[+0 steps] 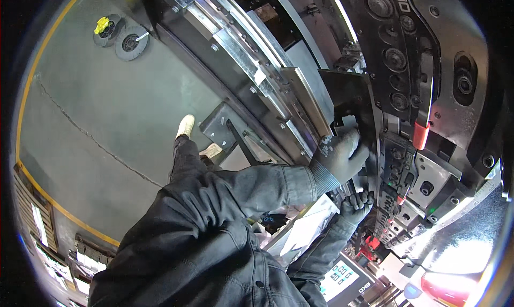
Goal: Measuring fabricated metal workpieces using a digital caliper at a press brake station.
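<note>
My left hand, in a grey glove with a ribbed cuff, is closed with curled fingers at the lower part of a dark flat metal plate. The plate lies between the machine's bed and its upper tooling. A small pale rectangular patch shows just beyond the fingertips; I cannot tell whether it is a cutout or a separate piece. My right hand, in a dark glove, is curled into a fist close to the plate's near end. What its fingers hold, if anything, is hidden.
Upper tool clamps with red-tipped handles line the right. The machine's long bed rail runs along the left. A foot pedal unit stands by my shoes. A lit display and a white papered surface are near my right arm.
</note>
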### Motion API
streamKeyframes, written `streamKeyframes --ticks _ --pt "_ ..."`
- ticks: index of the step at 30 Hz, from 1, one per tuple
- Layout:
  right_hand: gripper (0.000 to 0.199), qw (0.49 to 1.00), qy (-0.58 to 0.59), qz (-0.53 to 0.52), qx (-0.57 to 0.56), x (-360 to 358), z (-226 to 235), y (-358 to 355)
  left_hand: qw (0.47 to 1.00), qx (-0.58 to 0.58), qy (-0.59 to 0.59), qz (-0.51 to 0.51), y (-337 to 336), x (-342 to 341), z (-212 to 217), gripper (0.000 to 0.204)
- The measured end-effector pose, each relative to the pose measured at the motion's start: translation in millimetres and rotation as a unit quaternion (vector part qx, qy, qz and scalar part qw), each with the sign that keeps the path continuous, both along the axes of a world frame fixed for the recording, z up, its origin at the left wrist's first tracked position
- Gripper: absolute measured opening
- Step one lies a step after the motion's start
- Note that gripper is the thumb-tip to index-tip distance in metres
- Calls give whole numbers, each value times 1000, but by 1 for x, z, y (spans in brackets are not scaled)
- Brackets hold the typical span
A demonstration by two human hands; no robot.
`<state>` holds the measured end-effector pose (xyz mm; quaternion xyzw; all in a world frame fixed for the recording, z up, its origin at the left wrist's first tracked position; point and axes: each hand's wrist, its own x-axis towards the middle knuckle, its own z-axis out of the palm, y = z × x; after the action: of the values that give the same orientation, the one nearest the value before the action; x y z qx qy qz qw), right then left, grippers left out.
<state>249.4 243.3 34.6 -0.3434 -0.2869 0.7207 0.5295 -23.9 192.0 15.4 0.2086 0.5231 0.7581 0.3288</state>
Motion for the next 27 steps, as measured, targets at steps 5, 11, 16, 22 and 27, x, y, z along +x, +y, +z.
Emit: streamKeyframes --ticks 5,11,16,22,27 --pt "16 1000 -19 3 4 7 -9 2 997 11 31 65 19 22 -16 7" --pt "17 999 -27 11 -31 29 -15 18 998 -3 19 52 17 9 -4 10" --pt "17 998 -12 49 -41 49 -20 14 994 -27 52 89 9 11 -1 11" --pt "17 1000 0 20 -24 18 -14 3 1000 -16 2 20 4 5 2 10" --pt "17 999 4 29 -14 33 -20 8 999 3 7 33 2 2 2 8"
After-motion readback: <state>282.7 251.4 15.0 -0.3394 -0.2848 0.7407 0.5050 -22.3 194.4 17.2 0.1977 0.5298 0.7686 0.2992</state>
